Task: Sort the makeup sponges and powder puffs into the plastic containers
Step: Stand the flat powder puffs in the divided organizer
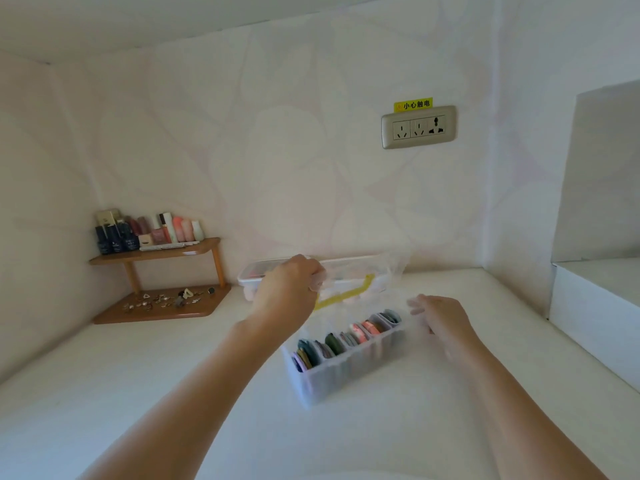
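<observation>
Motion blur smears the fingers (417, 304) of the right hand (446, 323) and the clear lid (360, 289) just beyond them, so whether they touch it is unclear.

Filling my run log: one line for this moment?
left hand grips clear lid | right hand beside divided container, blurred | puffs inside

Pale patterned wall (277, 150) ahead. Well left of the left hand (287, 289), a wooden corner shelf (156, 252), bottles (149, 232) lined on top. High above the right hand (440, 318), a socket panel (419, 127) under a yellow label (413, 105). White desk (104, 393) beneath, softly lit.
</observation>
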`<state>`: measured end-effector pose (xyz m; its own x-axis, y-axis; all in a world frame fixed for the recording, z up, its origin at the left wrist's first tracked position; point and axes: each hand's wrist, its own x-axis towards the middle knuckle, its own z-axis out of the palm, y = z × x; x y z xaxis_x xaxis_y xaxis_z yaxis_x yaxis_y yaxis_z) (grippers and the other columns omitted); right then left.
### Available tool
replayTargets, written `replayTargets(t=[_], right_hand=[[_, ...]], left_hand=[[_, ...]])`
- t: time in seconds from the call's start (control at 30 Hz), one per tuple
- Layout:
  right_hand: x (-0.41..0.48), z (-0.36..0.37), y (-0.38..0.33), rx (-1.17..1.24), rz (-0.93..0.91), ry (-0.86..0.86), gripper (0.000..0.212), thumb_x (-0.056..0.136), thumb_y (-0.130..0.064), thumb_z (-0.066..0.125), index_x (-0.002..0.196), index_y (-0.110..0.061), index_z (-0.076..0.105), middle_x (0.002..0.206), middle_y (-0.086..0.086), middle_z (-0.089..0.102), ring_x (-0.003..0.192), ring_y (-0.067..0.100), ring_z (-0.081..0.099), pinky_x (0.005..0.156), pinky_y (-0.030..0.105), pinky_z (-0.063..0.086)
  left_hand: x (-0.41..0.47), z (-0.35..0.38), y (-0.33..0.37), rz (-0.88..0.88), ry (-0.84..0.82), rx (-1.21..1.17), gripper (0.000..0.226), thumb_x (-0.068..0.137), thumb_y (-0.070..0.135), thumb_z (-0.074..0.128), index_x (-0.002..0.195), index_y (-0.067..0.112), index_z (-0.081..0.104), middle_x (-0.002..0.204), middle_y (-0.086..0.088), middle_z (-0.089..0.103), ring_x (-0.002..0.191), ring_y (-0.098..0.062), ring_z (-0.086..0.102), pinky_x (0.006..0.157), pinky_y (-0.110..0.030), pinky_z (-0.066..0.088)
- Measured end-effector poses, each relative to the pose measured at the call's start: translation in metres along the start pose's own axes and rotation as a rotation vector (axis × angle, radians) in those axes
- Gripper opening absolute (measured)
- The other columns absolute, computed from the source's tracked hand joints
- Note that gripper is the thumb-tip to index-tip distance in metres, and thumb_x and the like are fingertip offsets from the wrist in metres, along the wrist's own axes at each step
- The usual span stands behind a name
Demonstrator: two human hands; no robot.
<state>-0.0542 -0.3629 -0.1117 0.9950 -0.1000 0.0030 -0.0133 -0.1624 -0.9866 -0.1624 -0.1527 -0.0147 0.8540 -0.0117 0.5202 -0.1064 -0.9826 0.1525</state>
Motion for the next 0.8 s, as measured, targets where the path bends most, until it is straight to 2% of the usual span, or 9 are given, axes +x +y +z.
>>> replayTargets(t=[0.07, 0.1, 0.2, 0.27, 0.33, 0.43, 0.53, 0.6, 0.8], right_hand=[[0.0, -0.001, 0.0, 0.003, 0.045, -0.007, 0.033, 0.092, -0.021, 0.047, 0.085, 0.003, 0.068, 0.087, 0.014, 0.07, 0.072, 0.024, 0.057, 0.067, 0.031, 0.042], [0.002, -0.002, 0.0, 0.007, 0.08, -0.006, 0.037, 0.092, -0.023, 0.045, 0.091, 0.009, 0.065, 0.095, 0.021, 0.07, 0.074, 0.027, 0.058, 0.065, 0.032, 0.042], [0.0, -0.005, -0.002, 0.033, 0.138, -0.017, 0.04, 0.095, -0.025, 0.041, 0.098, 0.005, 0.067, 0.1, 0.023, 0.069, 0.072, 0.028, 0.057, 0.058, 0.029, 0.04], [-0.002, -0.003, -0.005, 0.054, 0.123, -0.04, 0.041, 0.098, -0.031, 0.038, 0.096, -0.003, 0.069, 0.096, 0.016, 0.069, 0.07, 0.025, 0.057, 0.058, 0.028, 0.042], [-0.005, 0.0, -0.008, 0.086, 0.104, -0.06, 0.043, 0.1, -0.038, 0.036, 0.098, -0.009, 0.068, 0.1, 0.009, 0.067, 0.079, 0.023, 0.059, 0.065, 0.029, 0.043], [-0.009, -0.001, -0.012, 0.137, 0.066, -0.118, 0.039, 0.099, -0.039, 0.037, 0.097, -0.015, 0.068, 0.102, 0.005, 0.065, 0.084, 0.02, 0.06, 0.065, 0.029, 0.043], [-0.013, -0.005, -0.013, 0.182, 0.034, -0.162, 0.034, 0.097, -0.029, 0.04, 0.091, -0.013, 0.069, 0.093, 0.002, 0.065, 0.08, 0.021, 0.059, 0.066, 0.03, 0.042], [-0.013, -0.006, -0.012, 0.193, 0.031, -0.176, 0.031, 0.093, -0.024, 0.044, 0.088, -0.001, 0.064, 0.088, 0.004, 0.063, 0.08, 0.022, 0.056, 0.067, 0.031, 0.042], [-0.015, -0.007, -0.006, 0.213, -0.028, -0.064, 0.024, 0.09, -0.017, 0.049, 0.089, -0.003, 0.068, 0.089, 0.01, 0.065, 0.08, 0.021, 0.054, 0.066, 0.029, 0.042]], left_hand=[[-0.009, 0.0, -0.003, 0.045, -0.142, -0.027, 0.028, 0.093, 0.021, 0.052, 0.121, 0.023, 0.052, 0.118, 0.004, 0.058, 0.094, -0.016, 0.057, 0.07, -0.02, 0.045], [-0.014, 0.002, -0.007, 0.053, -0.237, -0.051, 0.036, 0.091, 0.028, 0.057, 0.126, 0.028, 0.048, 0.124, 0.007, 0.056, 0.099, -0.013, 0.057, 0.073, -0.016, 0.043], [-0.024, 0.013, -0.024, 0.021, -0.438, -0.165, 0.06, 0.082, 0.043, 0.066, 0.135, 0.036, 0.038, 0.138, 0.011, 0.048, 0.117, -0.008, 0.051, 0.089, -0.015, 0.038], [-0.028, 0.019, -0.031, 0.01, -0.481, -0.174, 0.072, 0.078, 0.052, 0.065, 0.14, 0.038, 0.032, 0.143, 0.014, 0.043, 0.124, -0.007, 0.047, 0.097, -0.019, 0.037], [-0.031, 0.022, -0.034, 0.005, -0.531, -0.159, 0.086, 0.071, 0.063, 0.063, 0.144, 0.039, 0.024, 0.148, 0.012, 0.037, 0.129, -0.01, 0.042, 0.106, -0.027, 0.035], [-0.037, 0.024, -0.034, 0.002, -0.616, -0.059, 0.106, 0.057, 0.077, 0.053, 0.146, 0.042, 0.006, 0.157, 0.009, 0.014, 0.142, -0.019, 0.019, 0.116, -0.046, 0.019], [-0.042, 0.028, -0.033, 0.04, -0.671, 0.031, 0.105, 0.062, 0.076, 0.046, 0.144, 0.042, -0.011, 0.157, 0.008, -0.011, 0.145, -0.023, -0.009, 0.114, -0.054, -0.001], [-0.041, 0.03, -0.033, 0.051, -0.668, 0.024, 0.102, 0.065, 0.076, 0.042, 0.144, 0.042, -0.013, 0.156, 0.009, -0.016, 0.145, -0.023, -0.013, 0.114, -0.054, -0.002], [-0.041, 0.033, -0.035, 0.079, -0.696, 0.047, 0.094, 0.063, 0.079, 0.03, 0.14, 0.047, -0.015, 0.155, 0.007, -0.021, 0.144, -0.025, -0.016, 0.114, -0.055, 0.0]])
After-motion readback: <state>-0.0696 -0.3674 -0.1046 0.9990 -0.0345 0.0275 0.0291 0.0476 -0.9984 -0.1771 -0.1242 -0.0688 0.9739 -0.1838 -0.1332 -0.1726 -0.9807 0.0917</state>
